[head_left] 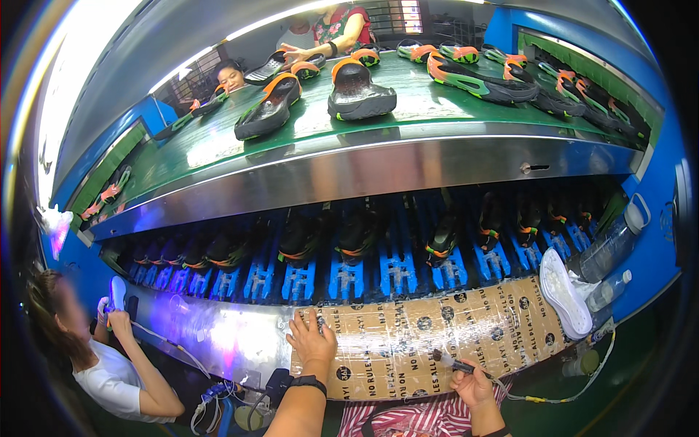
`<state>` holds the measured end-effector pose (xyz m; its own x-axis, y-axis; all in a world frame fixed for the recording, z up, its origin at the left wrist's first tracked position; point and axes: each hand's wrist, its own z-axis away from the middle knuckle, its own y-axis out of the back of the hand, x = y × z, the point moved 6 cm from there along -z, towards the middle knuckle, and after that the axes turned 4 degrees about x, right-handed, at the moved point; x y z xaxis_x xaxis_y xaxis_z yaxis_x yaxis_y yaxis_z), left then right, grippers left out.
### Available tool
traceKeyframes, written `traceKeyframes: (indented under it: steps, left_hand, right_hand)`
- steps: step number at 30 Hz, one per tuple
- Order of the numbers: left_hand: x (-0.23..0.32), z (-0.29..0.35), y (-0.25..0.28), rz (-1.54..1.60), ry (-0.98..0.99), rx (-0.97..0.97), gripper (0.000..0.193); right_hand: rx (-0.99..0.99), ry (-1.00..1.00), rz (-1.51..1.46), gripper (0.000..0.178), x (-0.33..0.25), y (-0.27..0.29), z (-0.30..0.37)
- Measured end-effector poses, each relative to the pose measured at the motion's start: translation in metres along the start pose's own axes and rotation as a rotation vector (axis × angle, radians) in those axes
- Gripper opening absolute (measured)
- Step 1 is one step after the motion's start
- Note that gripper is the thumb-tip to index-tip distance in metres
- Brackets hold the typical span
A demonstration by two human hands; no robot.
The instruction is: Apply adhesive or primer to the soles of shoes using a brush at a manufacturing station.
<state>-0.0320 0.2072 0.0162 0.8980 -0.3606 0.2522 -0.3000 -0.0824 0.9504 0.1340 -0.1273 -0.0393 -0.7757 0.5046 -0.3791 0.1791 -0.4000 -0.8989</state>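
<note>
My left hand (pixel 314 341) lies palm down with fingers spread on the left end of a tape-covered brown cardboard sheet (pixel 422 331). My right hand (pixel 473 384) grips a dark-handled brush (pixel 453 362) near the sheet's front edge, its bristles pointing left over the cardboard. A thin pale hose (pixel 520 398) runs from beside that hand toward the right. At the sheet's far right end rests a white shoe sole (pixel 566 295). Just beyond the sheet, dark shoe uppers (pixel 357 237) with orange and green trim sit on blue carriers (pixel 346 280).
Above runs a green conveyor belt (pixel 204 154) with several black shoe uppers (pixel 360 93), behind a metal rail (pixel 408 166). Clear bottles (pixel 611 237) stand at the right. A co-worker (pixel 116 371) at the left holds a blue-lit sole (pixel 117 293). Other people stand behind the belt.
</note>
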Motion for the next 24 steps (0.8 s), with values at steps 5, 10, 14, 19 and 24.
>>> traceKeyframes:
  steps: [5, 10, 14, 19, 24]
  left_hand:
    - [-0.0008, -0.0006, 0.0018, -0.005, -0.003, 0.017, 0.050]
    - [-0.0012, -0.0024, 0.0013, -0.004, -0.005, 0.010, 0.050]
    - [-0.0025, -0.0014, 0.0015, -0.003, -0.004, 0.011, 0.050]
    - [-0.0033, -0.0008, 0.0025, -0.011, -0.010, 0.016, 0.050]
    - [-0.0040, -0.0015, 0.0025, -0.015, -0.011, 0.020, 0.051]
  right_hand:
    - [0.020, -0.016, 0.003, 0.041, 0.0005, -0.0019, -0.0003]
    - [0.007, -0.006, 0.014, 0.041, 0.0011, -0.0015, -0.0025]
    - [0.000, -0.010, 0.017, 0.042, 0.0012, -0.0046, -0.0010]
    - [0.000, -0.025, 0.010, 0.043, 0.0019, -0.0058, -0.0003]
    - [-0.003, -0.041, 0.059, 0.040, 0.0021, -0.0071, -0.0008]
